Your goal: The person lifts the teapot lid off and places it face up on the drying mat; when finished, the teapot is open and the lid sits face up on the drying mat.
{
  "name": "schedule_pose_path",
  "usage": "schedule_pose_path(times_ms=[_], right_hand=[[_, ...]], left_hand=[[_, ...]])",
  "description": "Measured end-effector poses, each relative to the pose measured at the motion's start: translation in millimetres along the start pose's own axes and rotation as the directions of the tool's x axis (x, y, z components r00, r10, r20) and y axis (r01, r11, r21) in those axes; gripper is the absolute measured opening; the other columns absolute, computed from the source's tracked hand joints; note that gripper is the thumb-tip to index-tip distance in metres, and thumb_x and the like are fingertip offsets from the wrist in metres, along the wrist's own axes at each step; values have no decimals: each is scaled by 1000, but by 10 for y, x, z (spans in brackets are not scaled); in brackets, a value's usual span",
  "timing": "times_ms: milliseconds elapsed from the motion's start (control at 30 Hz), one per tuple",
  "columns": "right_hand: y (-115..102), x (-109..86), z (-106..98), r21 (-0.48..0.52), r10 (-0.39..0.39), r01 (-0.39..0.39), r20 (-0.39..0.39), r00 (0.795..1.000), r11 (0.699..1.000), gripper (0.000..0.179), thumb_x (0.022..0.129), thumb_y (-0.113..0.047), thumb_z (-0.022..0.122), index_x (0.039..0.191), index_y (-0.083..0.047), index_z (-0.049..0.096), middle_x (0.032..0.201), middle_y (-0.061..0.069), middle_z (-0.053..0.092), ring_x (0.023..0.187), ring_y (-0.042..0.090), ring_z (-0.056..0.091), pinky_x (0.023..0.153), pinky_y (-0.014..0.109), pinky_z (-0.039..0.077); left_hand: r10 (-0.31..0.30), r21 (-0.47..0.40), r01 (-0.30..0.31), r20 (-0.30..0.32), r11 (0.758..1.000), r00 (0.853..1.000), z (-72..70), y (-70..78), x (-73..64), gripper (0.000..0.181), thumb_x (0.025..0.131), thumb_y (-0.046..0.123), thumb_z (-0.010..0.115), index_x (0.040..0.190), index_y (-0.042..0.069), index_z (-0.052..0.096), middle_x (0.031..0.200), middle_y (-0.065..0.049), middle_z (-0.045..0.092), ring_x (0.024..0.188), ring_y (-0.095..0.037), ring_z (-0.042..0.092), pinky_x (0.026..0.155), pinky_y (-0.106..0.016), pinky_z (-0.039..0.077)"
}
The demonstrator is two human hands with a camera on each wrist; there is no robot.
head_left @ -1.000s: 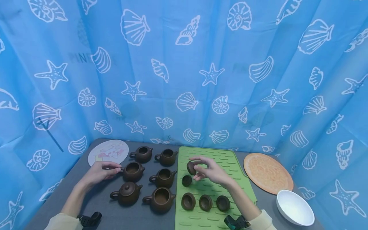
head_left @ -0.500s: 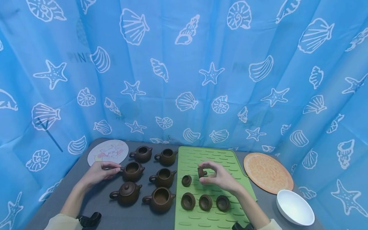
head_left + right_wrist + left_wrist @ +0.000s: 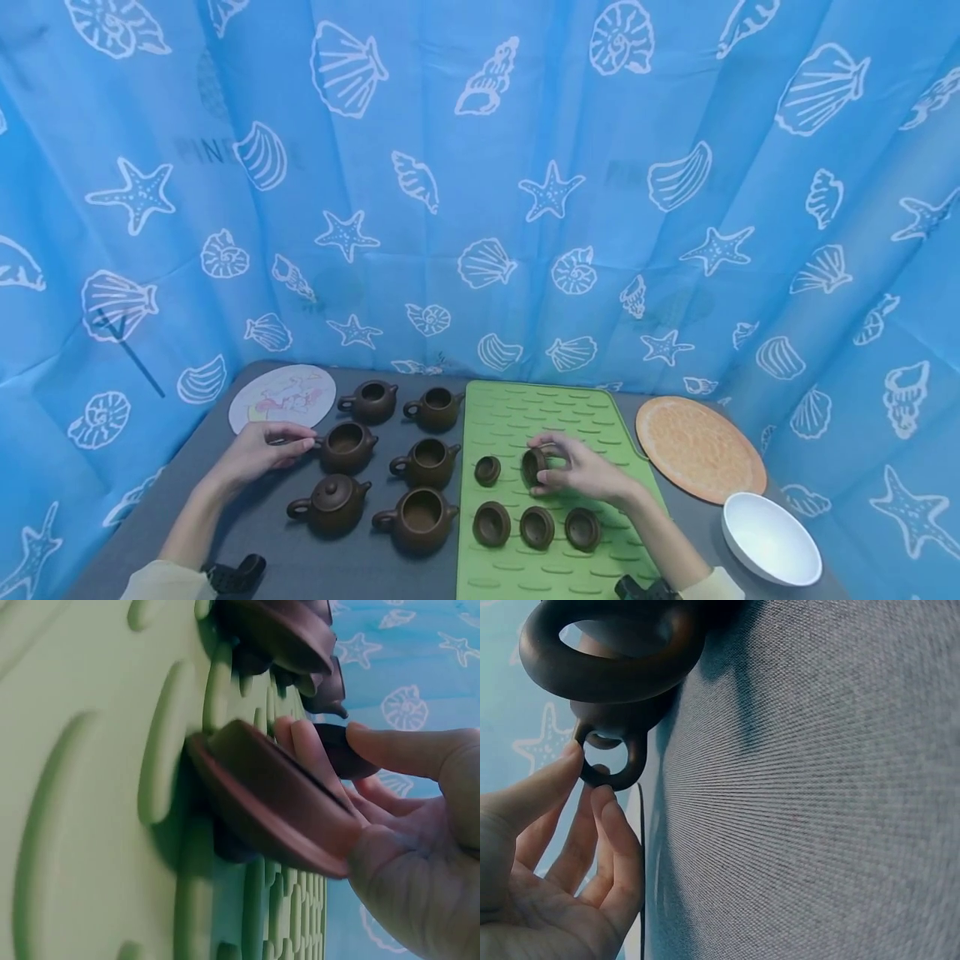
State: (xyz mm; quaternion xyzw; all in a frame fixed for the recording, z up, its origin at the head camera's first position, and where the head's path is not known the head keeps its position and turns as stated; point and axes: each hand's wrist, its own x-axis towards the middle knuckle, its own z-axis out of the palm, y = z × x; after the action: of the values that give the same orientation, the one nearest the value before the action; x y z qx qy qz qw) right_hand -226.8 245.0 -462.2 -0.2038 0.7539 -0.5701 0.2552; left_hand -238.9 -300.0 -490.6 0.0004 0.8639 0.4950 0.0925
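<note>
My left hand (image 3: 262, 457) pinches the handle (image 3: 639, 759) of a small brown teapot (image 3: 347, 450) that stands lidless on the grey table. In front of it is a matching teapot with its lid on (image 3: 332, 510); its handle (image 3: 615, 686) looms large in the left wrist view. Over the green mat (image 3: 517, 408), my right hand (image 3: 581, 471) grips a brown teapot lid (image 3: 533, 468) between thumb and fingers, its hollow underside facing left. A smaller lid (image 3: 487, 472) lies just left of it. Nearer me, several upturned lids form a row, one being the middle lid (image 3: 537, 529).
Several more lidless teapots stand between my left hand and the mat, among them a front teapot (image 3: 422, 518). A pale round placemat (image 3: 281, 396) lies back left. On the right are an orange round placemat (image 3: 701, 450) and a white bowl (image 3: 771, 537). A blue curtain (image 3: 450, 208) hangs behind.
My right hand has moved right and slightly nearer, away from the smaller lid, turning its held lid so the underside shows. The smaller lid now lies upturned. My left hand stays on the handle.
</note>
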Motion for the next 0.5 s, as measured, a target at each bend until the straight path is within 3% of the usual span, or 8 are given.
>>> schedule_pose_path(times_ms=[233, 500], right_hand=[[2, -6, -27, -2, 58, -58, 35, 998, 998, 55, 107, 2, 56, 155, 18, 33, 161, 46, 35, 108, 39, 80, 100, 42, 65], [-18, 32, -3, -197, -15, 12, -13, 1000, 980, 48, 105, 6, 54, 149, 21, 41, 148, 46, 48, 97, 43, 80, 87, 40, 68]], left_hand=[[8, -9, -8, 1, 1000, 1000, 18, -30, -1, 42, 102, 37, 77, 129, 5, 77, 128, -13, 79, 115, -26, 75, 97, -44, 66], [-2, -9, 2, -4, 1000, 1000, 18, -26, 21, 43, 102, 38, 77, 130, 5, 76, 129, -14, 78, 117, -27, 75, 97, -45, 66]])
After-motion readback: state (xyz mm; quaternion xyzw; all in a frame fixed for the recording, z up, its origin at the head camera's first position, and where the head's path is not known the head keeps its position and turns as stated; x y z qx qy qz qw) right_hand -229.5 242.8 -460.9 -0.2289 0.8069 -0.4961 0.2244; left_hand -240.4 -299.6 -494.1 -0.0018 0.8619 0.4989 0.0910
